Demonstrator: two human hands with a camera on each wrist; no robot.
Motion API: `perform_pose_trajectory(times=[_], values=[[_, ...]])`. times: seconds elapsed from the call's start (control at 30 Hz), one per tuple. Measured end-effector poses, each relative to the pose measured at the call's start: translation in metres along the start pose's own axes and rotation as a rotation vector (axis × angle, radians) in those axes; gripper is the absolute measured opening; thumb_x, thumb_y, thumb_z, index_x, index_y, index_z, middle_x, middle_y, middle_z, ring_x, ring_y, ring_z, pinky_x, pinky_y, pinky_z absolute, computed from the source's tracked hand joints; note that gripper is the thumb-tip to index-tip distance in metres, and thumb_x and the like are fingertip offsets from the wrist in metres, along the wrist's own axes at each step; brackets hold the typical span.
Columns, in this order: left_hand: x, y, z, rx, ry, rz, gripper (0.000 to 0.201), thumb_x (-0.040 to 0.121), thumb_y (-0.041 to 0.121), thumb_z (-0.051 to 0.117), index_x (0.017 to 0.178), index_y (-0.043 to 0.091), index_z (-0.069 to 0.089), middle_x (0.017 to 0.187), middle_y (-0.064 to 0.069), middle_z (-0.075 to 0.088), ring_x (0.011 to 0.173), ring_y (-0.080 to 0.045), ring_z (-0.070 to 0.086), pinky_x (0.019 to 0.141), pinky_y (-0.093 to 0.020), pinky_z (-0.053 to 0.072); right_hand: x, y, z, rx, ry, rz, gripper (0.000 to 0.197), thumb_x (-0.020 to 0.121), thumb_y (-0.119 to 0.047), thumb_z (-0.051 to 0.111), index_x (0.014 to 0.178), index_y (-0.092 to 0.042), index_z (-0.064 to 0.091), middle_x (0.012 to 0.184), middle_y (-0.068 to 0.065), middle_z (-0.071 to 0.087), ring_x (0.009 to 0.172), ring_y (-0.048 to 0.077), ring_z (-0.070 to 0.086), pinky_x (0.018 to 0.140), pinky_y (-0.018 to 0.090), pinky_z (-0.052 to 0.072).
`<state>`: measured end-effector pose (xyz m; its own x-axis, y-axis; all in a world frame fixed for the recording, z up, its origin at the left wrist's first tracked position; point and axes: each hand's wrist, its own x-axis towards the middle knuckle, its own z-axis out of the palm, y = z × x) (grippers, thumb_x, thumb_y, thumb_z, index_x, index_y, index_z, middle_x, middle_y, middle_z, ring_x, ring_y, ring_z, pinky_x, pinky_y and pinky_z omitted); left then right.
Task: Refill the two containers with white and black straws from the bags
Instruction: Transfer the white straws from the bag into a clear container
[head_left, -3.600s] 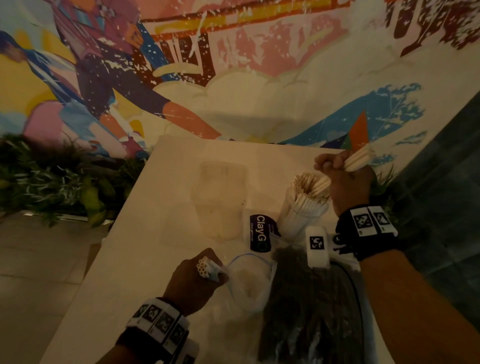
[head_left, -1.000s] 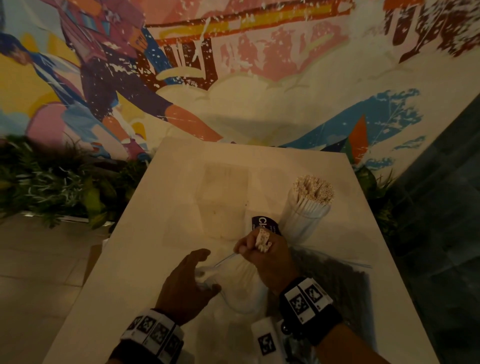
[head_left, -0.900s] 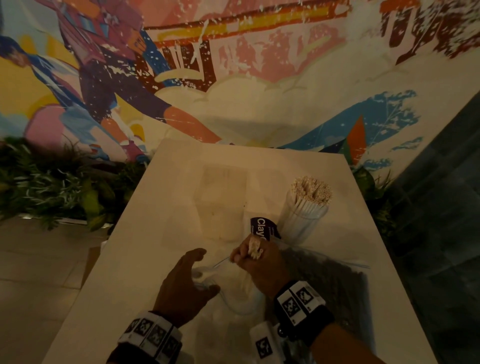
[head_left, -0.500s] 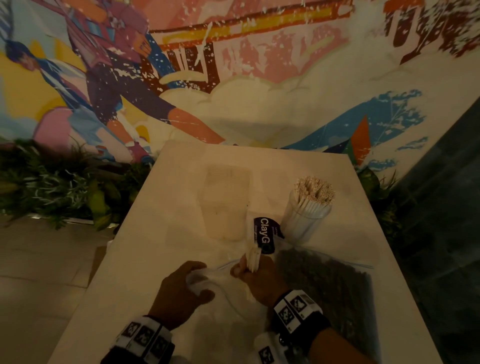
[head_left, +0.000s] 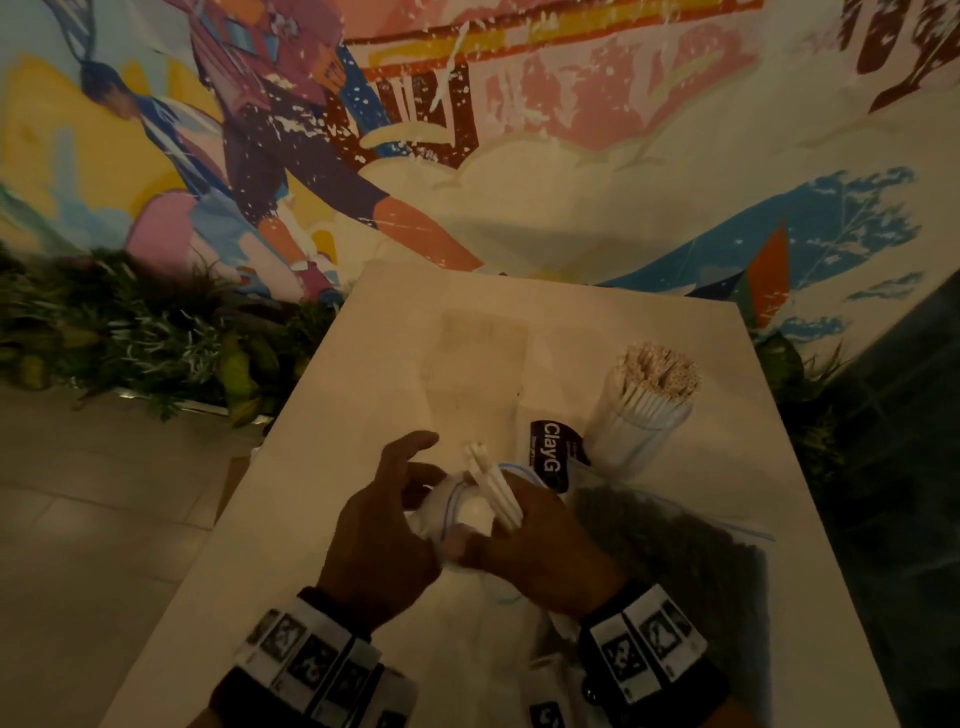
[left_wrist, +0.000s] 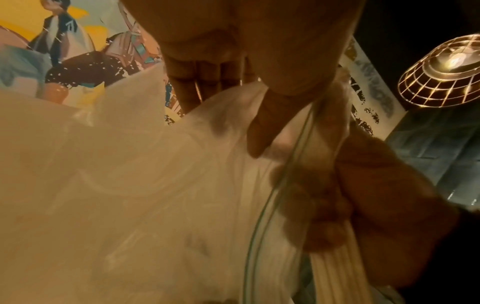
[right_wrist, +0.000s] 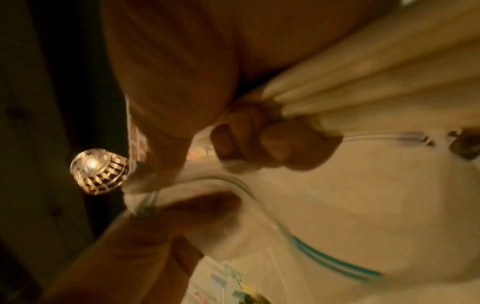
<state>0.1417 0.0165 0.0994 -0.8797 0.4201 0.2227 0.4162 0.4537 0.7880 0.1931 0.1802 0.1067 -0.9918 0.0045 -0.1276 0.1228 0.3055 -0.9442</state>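
At lower centre of the frame, the right hand (head_left: 540, 545) is now drawing a gripped bundle of white straws (head_left: 493, 488) from the bag (head_left: 457, 512), newly pinched by the left hand (head_left: 384, 540), toward the nearly full container (head_left: 641, 428) at right.

Your right hand (head_left: 540, 545) is fisted round a bundle of white straws (head_left: 493, 491). Your left hand (head_left: 382, 540) pinches the bag rim (head_left: 452, 506), index finger raised.

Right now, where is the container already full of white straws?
In the head view the container of white straws stands upright on the table's right side, beside the dark ClayG label.
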Motion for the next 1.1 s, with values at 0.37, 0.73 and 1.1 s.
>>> perform_pose_trajectory(times=[0.37,0.73,1.1], values=[[0.018,0.012,-0.022,-0.066,-0.27,-0.002,0.093,0.069,0.022,0.082,0.134,0.049,0.022,0.105,0.016,0.065,0.086,0.004,0.066,0.076,-0.019,0.056,-0.019,0.011,0.0,-0.408,0.055,-0.173,0.055,0.08,-0.063,0.058,0.129,-0.037,0.051,0.117,-0.013,0.066,0.096,0.004,0.064,0.084,0.022,0.053],[0.068,-0.048,-0.068,0.287,-0.751,-0.199,0.031,0.071,0.028,0.08,0.087,0.042,0.058,0.094,0.013,0.065,0.083,0.004,0.061,0.069,-0.009,0.046,-0.014,-0.005,-0.038,0.401,0.622,0.235,0.017,0.083,-0.009,0.069,0.079,-0.025,0.066,0.076,0.004,0.07,0.066,0.015,0.066,0.054,0.026,0.054],[0.072,-0.065,-0.05,-0.443,-0.227,-0.791,0.032,0.077,0.022,0.074,0.061,0.006,0.051,0.052,-0.01,0.045,0.044,-0.019,0.045,0.058,-0.035,0.051,-0.026,0.005,-0.032,0.396,0.86,0.352,0.015,0.084,-0.018,0.069,0.096,-0.01,0.067,0.088,0.02,0.069,0.076,0.032,0.066,0.065,0.041,0.058]])
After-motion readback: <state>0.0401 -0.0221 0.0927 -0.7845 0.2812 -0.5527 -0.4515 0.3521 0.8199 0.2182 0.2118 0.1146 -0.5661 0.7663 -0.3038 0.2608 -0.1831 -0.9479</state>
